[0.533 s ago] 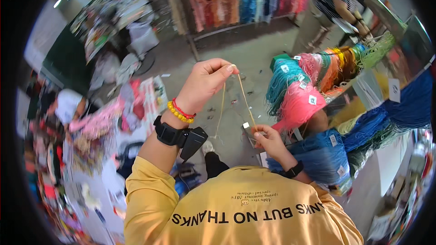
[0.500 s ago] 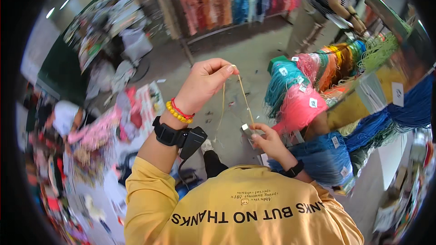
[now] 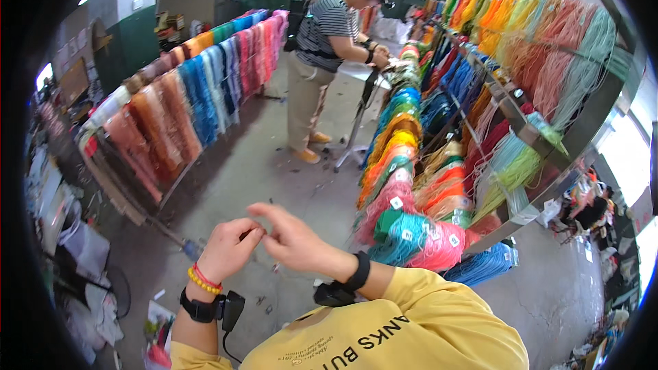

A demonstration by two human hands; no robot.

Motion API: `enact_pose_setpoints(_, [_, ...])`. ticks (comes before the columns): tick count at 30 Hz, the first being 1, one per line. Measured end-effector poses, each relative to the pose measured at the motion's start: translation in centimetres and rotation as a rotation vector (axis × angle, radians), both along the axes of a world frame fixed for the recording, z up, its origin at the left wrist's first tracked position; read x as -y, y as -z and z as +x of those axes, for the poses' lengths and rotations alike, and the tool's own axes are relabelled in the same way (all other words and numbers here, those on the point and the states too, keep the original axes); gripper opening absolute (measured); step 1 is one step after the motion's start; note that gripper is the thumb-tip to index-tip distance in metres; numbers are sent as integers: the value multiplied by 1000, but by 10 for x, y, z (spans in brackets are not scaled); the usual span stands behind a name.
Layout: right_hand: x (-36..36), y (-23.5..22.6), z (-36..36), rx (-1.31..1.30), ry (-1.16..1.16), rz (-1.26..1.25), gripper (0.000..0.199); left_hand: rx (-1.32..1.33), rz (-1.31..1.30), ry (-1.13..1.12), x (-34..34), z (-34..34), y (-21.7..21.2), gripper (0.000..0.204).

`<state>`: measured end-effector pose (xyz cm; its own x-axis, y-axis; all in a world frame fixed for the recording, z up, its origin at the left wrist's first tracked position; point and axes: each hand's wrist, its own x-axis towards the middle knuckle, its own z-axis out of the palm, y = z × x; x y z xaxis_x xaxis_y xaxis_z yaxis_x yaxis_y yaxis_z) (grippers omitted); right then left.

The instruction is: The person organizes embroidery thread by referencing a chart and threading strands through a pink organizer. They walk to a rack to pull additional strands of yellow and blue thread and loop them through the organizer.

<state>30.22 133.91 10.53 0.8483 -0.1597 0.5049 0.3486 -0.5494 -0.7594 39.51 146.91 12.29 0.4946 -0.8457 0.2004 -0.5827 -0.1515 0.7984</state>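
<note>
My left hand [image 3: 232,252] is raised in front of me, thumb and fingers pinched together. Whatever lies in that pinch is too small or hidden to make out. Just to its right is my right hand [image 3: 301,245], slightly blurred, its index finger stretched over the left fingertips and set apart from the thumb. The fingertips of both hands nearly meet, and I cannot tell whether they touch. No strand of yarn can be made out between them. Close ahead on the right hang a teal yarn hank [image 3: 396,245] and a pink yarn hank [image 3: 442,243], both with small white tags.
A long rack of coloured yarn hanks [image 3: 411,157] runs away to my right, beside a taller metal frame [image 3: 510,106] hung with more yarn. Another yarn rack [image 3: 199,103] stands at left. Further ahead, a person [image 3: 322,48] works at a small table. Bags [image 3: 86,247] lie at lower left.
My view has swung up and right, toward the racks. My hands have come together; earlier they were apart with a thin cream yarn strand between them, which no longer shows.
</note>
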Motion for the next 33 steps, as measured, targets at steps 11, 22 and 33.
enact_pose_setpoints(11, [83,-31,169,-216,-36,-294,21,126,-116,-123,84,157,-4,13])
enact_pose_setpoints(22, [250,-63,197,-358,342,-467,14,-118,-128,385,271,246,-19,11])
enact_pose_setpoints(33, [340,-160,138,-348,756,-251,17,-504,-33,1131,471,264,-79,15])
